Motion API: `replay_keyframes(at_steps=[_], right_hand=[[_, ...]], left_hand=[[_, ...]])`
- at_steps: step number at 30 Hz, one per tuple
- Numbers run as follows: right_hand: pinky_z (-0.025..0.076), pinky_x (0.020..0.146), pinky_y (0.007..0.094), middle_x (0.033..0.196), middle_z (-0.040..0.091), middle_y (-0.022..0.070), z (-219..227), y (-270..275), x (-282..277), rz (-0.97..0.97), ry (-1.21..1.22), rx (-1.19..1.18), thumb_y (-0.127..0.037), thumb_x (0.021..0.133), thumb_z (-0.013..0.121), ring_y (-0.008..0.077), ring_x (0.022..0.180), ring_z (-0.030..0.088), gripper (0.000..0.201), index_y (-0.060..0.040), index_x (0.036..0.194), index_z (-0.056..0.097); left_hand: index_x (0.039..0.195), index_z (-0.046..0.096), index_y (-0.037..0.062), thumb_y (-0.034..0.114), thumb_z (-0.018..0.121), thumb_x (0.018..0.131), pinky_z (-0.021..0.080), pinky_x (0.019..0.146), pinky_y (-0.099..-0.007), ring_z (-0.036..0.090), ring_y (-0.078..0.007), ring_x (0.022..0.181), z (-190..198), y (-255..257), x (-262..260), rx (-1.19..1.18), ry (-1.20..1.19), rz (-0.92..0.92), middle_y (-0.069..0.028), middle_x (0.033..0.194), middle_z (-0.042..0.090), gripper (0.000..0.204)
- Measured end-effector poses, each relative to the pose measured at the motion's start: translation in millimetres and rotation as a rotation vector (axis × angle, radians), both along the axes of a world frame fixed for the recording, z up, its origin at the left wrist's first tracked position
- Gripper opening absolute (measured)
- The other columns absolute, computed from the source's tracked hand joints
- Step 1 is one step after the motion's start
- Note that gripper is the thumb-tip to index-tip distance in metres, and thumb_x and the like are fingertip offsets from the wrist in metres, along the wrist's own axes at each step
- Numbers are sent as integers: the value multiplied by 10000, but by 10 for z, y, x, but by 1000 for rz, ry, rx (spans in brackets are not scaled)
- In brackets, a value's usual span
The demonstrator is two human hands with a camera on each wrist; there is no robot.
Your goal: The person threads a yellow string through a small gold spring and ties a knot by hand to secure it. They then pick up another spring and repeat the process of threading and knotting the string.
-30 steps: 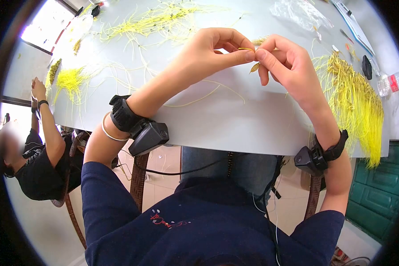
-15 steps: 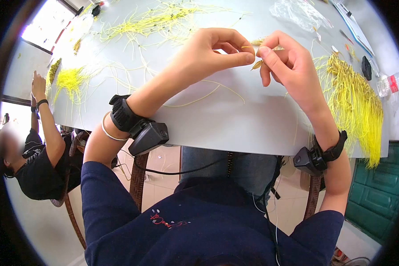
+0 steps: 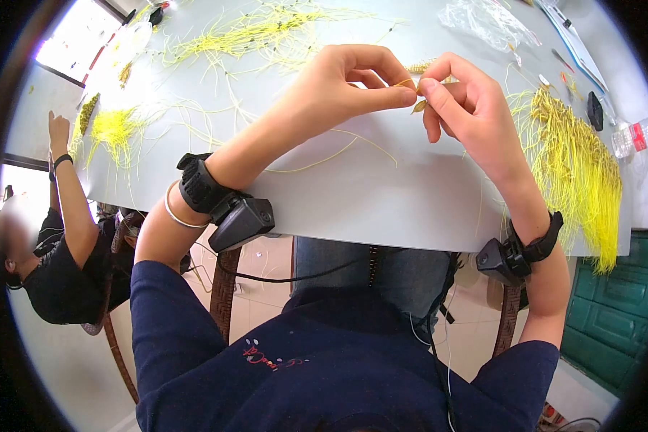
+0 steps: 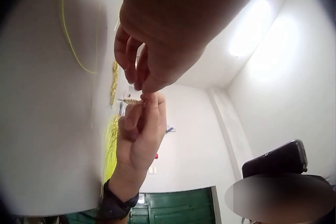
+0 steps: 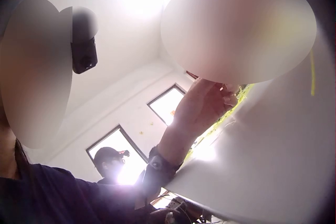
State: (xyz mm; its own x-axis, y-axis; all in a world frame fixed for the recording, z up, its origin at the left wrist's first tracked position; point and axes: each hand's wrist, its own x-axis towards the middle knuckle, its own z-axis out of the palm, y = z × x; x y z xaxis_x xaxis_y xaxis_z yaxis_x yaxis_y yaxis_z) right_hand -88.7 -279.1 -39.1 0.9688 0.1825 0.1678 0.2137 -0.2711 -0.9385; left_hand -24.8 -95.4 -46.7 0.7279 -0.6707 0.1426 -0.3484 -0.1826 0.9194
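Observation:
Both hands meet above the far half of the table. My left hand (image 3: 356, 81) pinches a thin yellow line (image 3: 406, 83) between thumb and forefinger. My right hand (image 3: 462, 99) holds the other side of the same small piece with its thumb and forefinger. A gold ribbed coil, like a small spring (image 3: 420, 68), shows just beyond the fingertips; in the left wrist view the coil (image 4: 129, 101) juts from the right fingers toward the table. A small gold leaf-shaped piece (image 3: 418, 107) hangs below the fingertips. The fingers hide where line and coil meet.
Bundles of yellow line with gold pieces (image 3: 579, 169) hang over the right table edge. More yellow line (image 3: 248, 34) lies at the back, another heap (image 3: 113, 133) at left. A plastic bag (image 3: 486, 20), clipboard (image 3: 572, 43) and bottle (image 3: 637, 137) stand or lie around. Another person (image 3: 65, 266) sits at left.
Fingertips of both hands shift slightly while staying close together, and the leaf-shaped piece shifts a little to the right. The other person's hand at left has moved slightly.

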Motion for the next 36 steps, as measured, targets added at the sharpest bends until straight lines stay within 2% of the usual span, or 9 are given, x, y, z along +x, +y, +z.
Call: replay_keyframes(at_steps=[9, 15, 20, 24, 28, 29, 30, 32, 36], right_hand=[[241, 410, 179, 542, 514, -9, 51, 0, -24, 34, 110, 146, -163, 890, 504, 9, 453, 378, 122, -59, 829, 524], [207, 401, 169, 546, 479, -30, 46, -39, -6, 113, 210, 306, -179, 893, 518, 2, 458, 340, 119, -66, 863, 540], [198, 408, 165, 544, 461, -39, 25, 0, -28, 56, 156, 237, -182, 894, 519, 2, 459, 323, 122, -62, 899, 545], [220, 423, 165, 551, 467, -35, 57, 4, -22, 3, 46, 277, -173, 892, 532, 6, 480, 343, 129, -49, 924, 543], [289, 456, 170, 560, 474, -27, 52, 55, -36, 15, -147, 252, -134, 882, 551, 20, 510, 390, 103, -33, 901, 543], [289, 456, 170, 560, 474, -27, 55, 49, -42, 13, -148, 253, -134, 882, 551, 20, 510, 390, 103, -33, 901, 543], [306, 468, 172, 569, 477, -25, 62, 41, -44, 20, -138, 222, -123, 878, 555, 24, 516, 401, 94, -30, 884, 543], [324, 480, 174, 579, 480, -22, 53, 40, -46, 27, -127, 192, -112, 874, 558, 29, 523, 411, 87, -26, 866, 543], [306, 476, 159, 612, 476, -36, -5, 61, -58, 2, -214, 83, -96, 872, 547, 11, 541, 390, 89, -23, 821, 538]], left_hand=[[832, 602, 75, 148, 643, 802, 409, 652, -202, 531, -67, 767, 22, 1, -1, -193, -88, -110, -4, 858, 600, 89], [834, 559, 62, 205, 582, 839, 384, 638, -216, 473, -67, 748, 73, 4, -28, -242, 147, -213, 7, 838, 544, 145], [830, 605, 27, 292, 589, 824, 420, 628, -235, 506, -83, 683, 80, 26, -47, 81, -151, -275, -6, 783, 566, 265], [722, 498, 53, 309, 437, 894, 358, 761, -306, 428, -143, 776, 60, 45, 13, -229, 159, -339, -39, 810, 451, 315], [852, 580, 118, 373, 319, 927, 308, 914, -313, 447, -150, 990, 29, 48, 24, -658, 707, -453, -37, 1049, 502, 373], [1094, 560, 107, 362, 334, 930, 315, 942, -307, 444, -139, 1061, -8, 49, 104, -730, 725, -588, -15, 1175, 474, 377], [1094, 560, 107, 362, 334, 930, 315, 942, -307, 444, -139, 1061, -26, 51, 98, -729, 725, -588, -15, 1175, 474, 377], [1273, 443, 108, 364, 371, 923, 334, 935, -304, 444, -132, 1066, 56, 6, 3, -635, 569, -174, -9, 1211, 445, 440], [1333, 367, 81, 296, 458, 910, 356, 935, -284, 453, -111, 1058, 40, -15, -46, -397, 384, -100, -16, 1191, 461, 483]])
